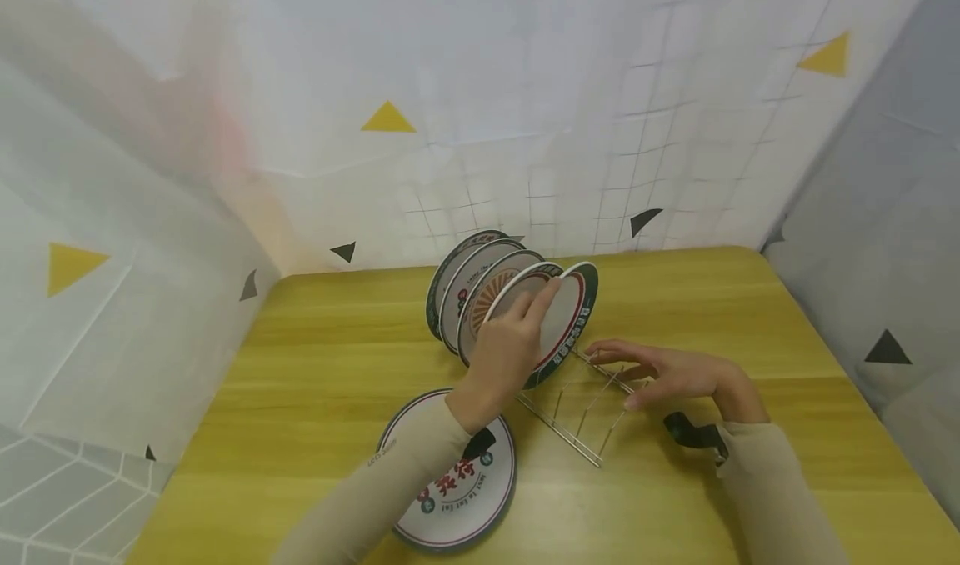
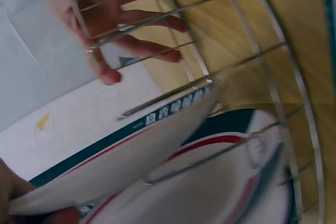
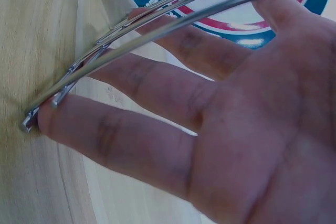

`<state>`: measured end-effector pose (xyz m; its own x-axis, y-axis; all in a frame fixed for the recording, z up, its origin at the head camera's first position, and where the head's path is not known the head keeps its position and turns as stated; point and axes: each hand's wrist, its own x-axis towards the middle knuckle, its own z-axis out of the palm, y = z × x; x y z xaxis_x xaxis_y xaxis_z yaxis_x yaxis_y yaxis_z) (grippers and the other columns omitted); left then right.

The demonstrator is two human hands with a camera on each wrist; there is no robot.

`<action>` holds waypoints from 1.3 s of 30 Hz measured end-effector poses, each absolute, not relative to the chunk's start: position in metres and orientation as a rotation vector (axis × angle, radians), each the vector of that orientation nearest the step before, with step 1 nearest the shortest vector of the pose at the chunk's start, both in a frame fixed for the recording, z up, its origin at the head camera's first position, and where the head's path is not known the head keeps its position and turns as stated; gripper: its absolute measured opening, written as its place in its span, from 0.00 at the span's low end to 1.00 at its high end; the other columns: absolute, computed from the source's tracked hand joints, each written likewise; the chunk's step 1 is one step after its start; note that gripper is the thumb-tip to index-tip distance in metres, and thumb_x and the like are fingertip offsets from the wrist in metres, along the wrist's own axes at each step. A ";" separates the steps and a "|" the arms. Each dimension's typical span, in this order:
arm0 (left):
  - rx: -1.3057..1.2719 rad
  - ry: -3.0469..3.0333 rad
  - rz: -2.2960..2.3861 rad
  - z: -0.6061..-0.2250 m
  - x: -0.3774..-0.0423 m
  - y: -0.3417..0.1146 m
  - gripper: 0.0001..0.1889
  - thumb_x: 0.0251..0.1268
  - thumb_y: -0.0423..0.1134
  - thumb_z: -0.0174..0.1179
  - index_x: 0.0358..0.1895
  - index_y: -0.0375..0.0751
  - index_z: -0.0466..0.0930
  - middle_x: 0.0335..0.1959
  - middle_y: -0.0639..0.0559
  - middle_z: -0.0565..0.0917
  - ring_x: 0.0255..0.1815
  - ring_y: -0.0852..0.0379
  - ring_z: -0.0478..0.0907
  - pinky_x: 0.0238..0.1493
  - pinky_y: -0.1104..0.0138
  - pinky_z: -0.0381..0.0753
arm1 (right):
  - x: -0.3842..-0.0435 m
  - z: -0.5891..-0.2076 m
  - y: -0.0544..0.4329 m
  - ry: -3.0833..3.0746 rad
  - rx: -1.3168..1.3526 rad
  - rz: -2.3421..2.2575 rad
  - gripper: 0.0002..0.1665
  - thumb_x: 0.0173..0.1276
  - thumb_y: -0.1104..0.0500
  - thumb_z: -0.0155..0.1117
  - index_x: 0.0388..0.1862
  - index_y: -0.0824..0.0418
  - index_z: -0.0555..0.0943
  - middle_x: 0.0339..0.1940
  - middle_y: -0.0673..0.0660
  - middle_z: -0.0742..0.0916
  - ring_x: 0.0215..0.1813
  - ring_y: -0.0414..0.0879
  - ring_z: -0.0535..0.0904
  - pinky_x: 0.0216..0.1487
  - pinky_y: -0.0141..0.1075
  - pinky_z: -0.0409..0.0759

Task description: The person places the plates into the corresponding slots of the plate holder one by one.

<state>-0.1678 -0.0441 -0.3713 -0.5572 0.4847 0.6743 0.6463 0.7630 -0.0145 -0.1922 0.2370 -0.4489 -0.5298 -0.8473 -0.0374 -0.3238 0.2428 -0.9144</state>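
Observation:
A wire dish rack (image 1: pixel 558 430) stands on the table, with several round plates (image 1: pixel 491 277) upright and leaning in its far left part. My left hand (image 1: pixel 504 361) pinches the rim of the nearest plate (image 1: pixel 566 319), which has a dark green border with white lettering. In the left wrist view that held plate (image 2: pixel 131 156) is seen edge-on beside the rack wires. My right hand (image 1: pixel 675 373) is at the rack's right side, fingers spread. In the right wrist view its fingertips touch or lie just behind the wires (image 3: pixel 157 38), low by the tabletop.
A round white plate (image 1: pixel 480 502) with red lettering lies flat near the front, seemingly atop another, partly under my left forearm. The yellow wooden table (image 1: pixel 315 382) meets a white sheet wall (image 1: pixel 315 165) behind the rack.

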 end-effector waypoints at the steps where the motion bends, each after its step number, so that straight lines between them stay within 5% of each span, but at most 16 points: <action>1: -0.827 -2.283 -0.304 -0.374 -0.168 -0.046 0.34 0.59 0.24 0.59 0.70 0.44 0.66 0.37 0.50 0.80 0.14 0.63 0.63 0.13 0.75 0.60 | -0.192 -0.449 0.237 1.978 -1.060 -1.263 0.47 0.68 0.66 0.62 0.79 0.52 0.50 0.77 0.68 0.59 0.74 0.71 0.55 0.64 0.68 0.62; 32: -0.694 -2.394 -0.217 -0.389 -0.156 -0.063 0.29 0.64 0.27 0.58 0.68 0.39 0.64 0.34 0.46 0.76 0.11 0.61 0.65 0.10 0.73 0.64 | -0.193 -0.451 0.236 2.000 -1.050 -1.260 0.47 0.67 0.67 0.63 0.79 0.52 0.51 0.77 0.65 0.61 0.74 0.69 0.57 0.65 0.69 0.61; 39: -0.692 -2.485 -0.378 -0.382 -0.138 -0.075 0.33 0.71 0.40 0.57 0.75 0.45 0.54 0.39 0.45 0.77 0.11 0.63 0.63 0.10 0.76 0.59 | -0.191 -0.450 0.237 1.986 -1.069 -1.266 0.47 0.67 0.68 0.62 0.79 0.51 0.51 0.76 0.67 0.61 0.74 0.68 0.58 0.65 0.67 0.62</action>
<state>-0.1381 -0.0747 -0.3816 -0.7294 0.3966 0.5574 0.5444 0.8299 0.1219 -0.1915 0.2372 -0.4500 -0.5335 -0.8452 -0.0307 -0.3291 0.2409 -0.9131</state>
